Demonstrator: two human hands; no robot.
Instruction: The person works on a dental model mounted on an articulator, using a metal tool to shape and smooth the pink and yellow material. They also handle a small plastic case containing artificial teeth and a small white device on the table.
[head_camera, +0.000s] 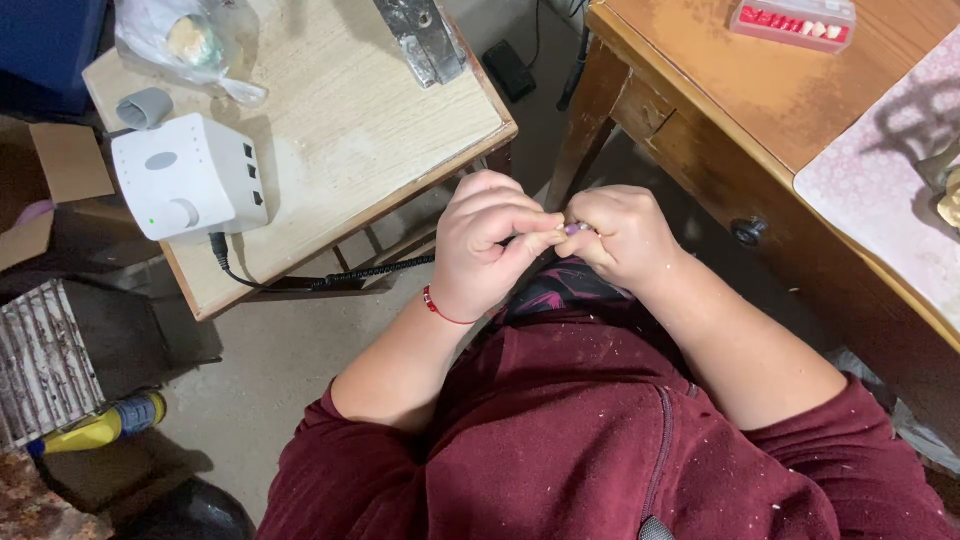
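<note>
— Where were the two hands seen, measured from the white control box (188, 176)?

— Both were held right of it and lower in the frame, off the edge of the small bench (330, 120) on which the box stood. The left hand (487, 247) and the right hand (622, 234) were pressed together above a lap covered in dusty maroon cloth.

— And the grip of each?

— The left grip was curled closed around a dark handpiece (515, 243), mostly hidden by the fingers. A coiled black cable (375, 270) was led from under that hand back to the box. The right grip was pinched together on a small purple-tinted piece (575, 229), held against the left thumb tip. What the piece was could not be told.

— What else was noted around the box?

— A grey cap (145, 107) and a crumpled clear bag (190, 40) were lying just behind it. A red-and-white tray (793, 21) was set on a wooden desk (760, 100) far right of it.
</note>
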